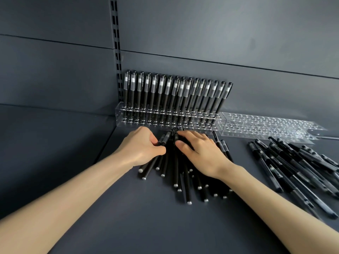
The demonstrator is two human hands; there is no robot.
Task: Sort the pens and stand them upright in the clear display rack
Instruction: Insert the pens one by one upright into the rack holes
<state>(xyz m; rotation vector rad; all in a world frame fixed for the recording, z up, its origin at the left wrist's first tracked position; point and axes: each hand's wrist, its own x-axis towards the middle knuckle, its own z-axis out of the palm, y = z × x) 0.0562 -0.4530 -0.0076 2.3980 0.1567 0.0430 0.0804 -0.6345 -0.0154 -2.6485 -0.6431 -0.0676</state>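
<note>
A clear display rack (126,114) stands against the back wall with several black pens (176,92) upright in its rear row. In front of it lies a pile of matte black pens (183,176) on the dark shelf. My left hand (141,147) pinches pens at the pile's left side, thumb and fingers curled round them. My right hand (201,151) lies over the pile's right side, fingers spread on the pens and thumb against one.
A second clear rack (271,125) holding no pens lies to the right of the first. A separate heap of glossy black pens (297,169) lies at the right edge. A slotted upright (117,57) runs up the back wall.
</note>
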